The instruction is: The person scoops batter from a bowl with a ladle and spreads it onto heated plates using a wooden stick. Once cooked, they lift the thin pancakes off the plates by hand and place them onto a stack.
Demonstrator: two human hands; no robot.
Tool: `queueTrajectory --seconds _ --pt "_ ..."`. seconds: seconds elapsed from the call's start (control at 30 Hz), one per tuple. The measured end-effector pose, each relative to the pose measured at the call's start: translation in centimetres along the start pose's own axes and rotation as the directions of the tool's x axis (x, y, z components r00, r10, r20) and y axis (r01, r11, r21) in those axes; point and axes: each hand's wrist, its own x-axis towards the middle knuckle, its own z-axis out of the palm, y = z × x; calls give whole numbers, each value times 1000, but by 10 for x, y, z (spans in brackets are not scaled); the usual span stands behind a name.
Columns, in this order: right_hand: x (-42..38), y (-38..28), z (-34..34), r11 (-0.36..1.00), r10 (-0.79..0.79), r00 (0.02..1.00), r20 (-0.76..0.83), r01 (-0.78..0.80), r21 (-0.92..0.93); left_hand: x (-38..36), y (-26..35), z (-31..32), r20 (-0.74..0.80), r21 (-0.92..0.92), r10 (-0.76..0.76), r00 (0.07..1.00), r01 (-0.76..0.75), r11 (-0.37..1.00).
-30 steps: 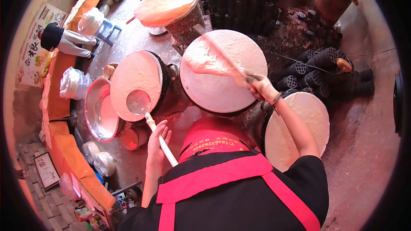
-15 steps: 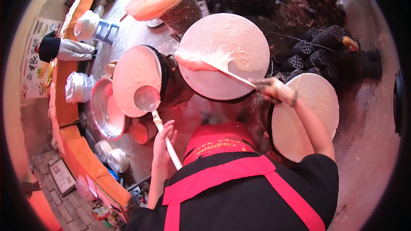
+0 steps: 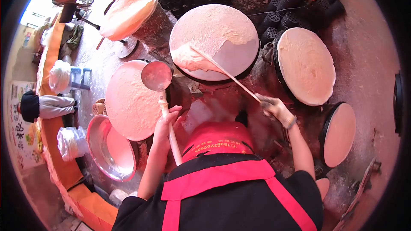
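My left hand point(image 3: 164, 125) is closed around the pale handle of a ladle point(image 3: 156, 76), whose round metal bowl hangs over the edge of the left griddle's batter sheet point(image 3: 128, 102). In my right hand point(image 3: 275, 110), which appears gloved, is the end of a thin wooden spreader stick point(image 3: 233, 77). The stick's far end lies in the wet batter point(image 3: 188, 57) on the middle griddle point(image 3: 235, 62). Batter coats the top and left of that round plate, while a grey bare patch shows at its lower right. Whatever head the stick has is buried in batter.
Another coated griddle point(image 3: 306, 66) stands at right, with a smaller one point(image 3: 340, 134) beyond it. A metal basin point(image 3: 112, 149) sits at lower left. Black honeycomb briquettes point(image 3: 282, 10) are piled behind. A fan point(image 3: 70, 2) and a person point(image 3: 47, 105) are at far left.
The view has turned, bringing more right-hand griddles into sight. Batter on the middle griddle has shifted, and the bare patch is now farther right. Both hands keep their tools.
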Motion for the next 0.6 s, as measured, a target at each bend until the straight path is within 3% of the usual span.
queueTrajectory --seconds 0.07,0.1,0.17,0.23,0.3,0.37,0.43,0.47,0.53,0.6 --pt "-27 33 17 996 -3 991 -134 15 90 -6 0 -24 0 15 -8 1000 8 1000" --pt "-27 44 41 963 -91 984 -155 126 237 -10 -1 -36 -5 24 -10 1000 11 1000" --pt "-12 29 106 838 -154 982 -107 187 513 -20 -5 -60 -43 36 15 999 -14 999" --pt "39 6 181 829 -221 961 -163 274 487 -35 -10 -82 -73 10 44 996 -43 999" --pt "114 -5 244 889 -293 929 -225 352 293 -50 -14 -100 -102 -41 71 992 -76 996" --pt "165 -37 296 892 -243 944 -223 308 331 -63 -17 -115 -138 -70 94 986 -105 992" --pt "225 -28 326 853 -261 913 -313 370 367 -71 -23 -128 -174 -52 143 974 -154 987" --pt "261 -4 333 880 -297 865 -403 413 237 -73 -25 -131 -178 -49 147 973 -158 986" --pt "247 4 342 908 -259 823 -505 386 162 -76 -29 -139 -174 -38 153 973 -162 986" --pt "219 20 344 883 -205 810 -550 395 252 -78 -32 -138 -192 -13 155 969 -160 987"
